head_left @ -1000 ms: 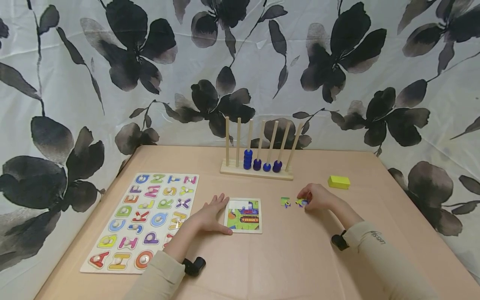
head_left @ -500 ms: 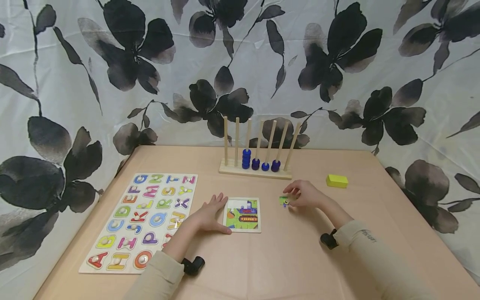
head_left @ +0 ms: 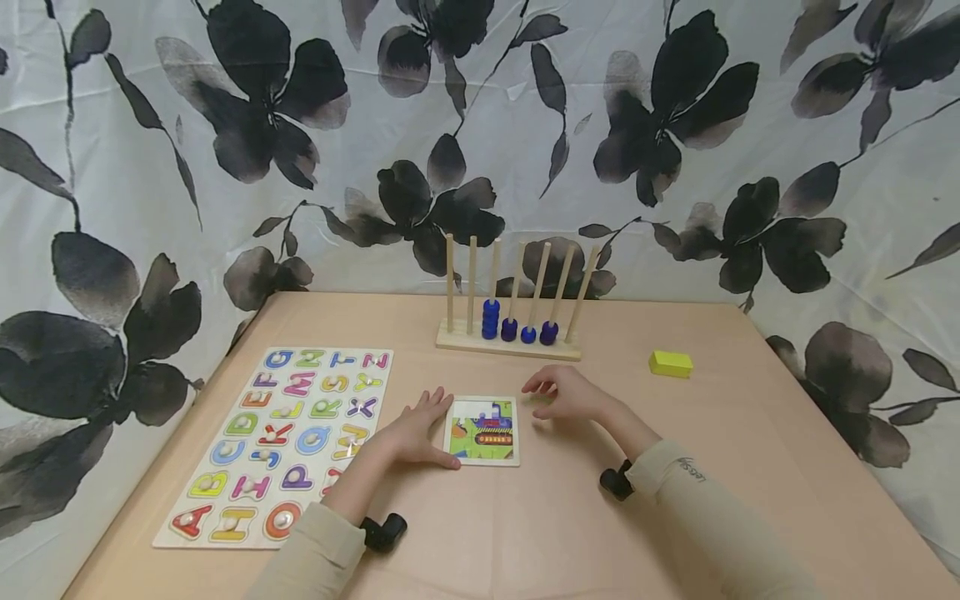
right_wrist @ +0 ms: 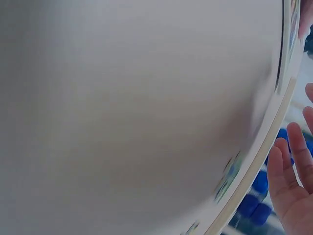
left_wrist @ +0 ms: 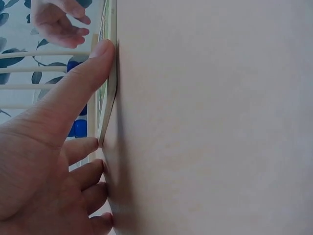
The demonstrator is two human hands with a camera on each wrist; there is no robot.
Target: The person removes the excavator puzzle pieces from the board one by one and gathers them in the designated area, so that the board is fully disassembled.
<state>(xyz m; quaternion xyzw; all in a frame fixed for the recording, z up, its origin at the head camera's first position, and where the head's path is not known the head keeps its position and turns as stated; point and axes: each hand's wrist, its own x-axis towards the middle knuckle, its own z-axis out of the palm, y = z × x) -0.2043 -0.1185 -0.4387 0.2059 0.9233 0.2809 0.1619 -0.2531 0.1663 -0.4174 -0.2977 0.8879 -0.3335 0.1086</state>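
Observation:
A small framed jigsaw puzzle, its picture a blue and red vehicle on orange tracks, lies flat in the middle of the table. My left hand steadies its left side. The thumb lies on the frame's corner, and the other fingers spread along the edge and the tabletop. To the right of the puzzle hovers my right hand, fingers loosely bent with nothing visible between them. Two loose jigsaw pieces, the nearer one a blurred colourful piece, show on the table in the right wrist view; the hand hides them in the head view.
An alphabet peg board covers the left of the table, partly under the left forearm. Behind the puzzle stands a wooden bead rack with upright pegs and blue beads. A yellow block sits at the back right. A flowered cloth hangs behind.
My right hand has moved left from the loose jigsaw pieces toward the puzzle, its fingers coming away from the piece it was touching. The left hand has stayed on the frame.

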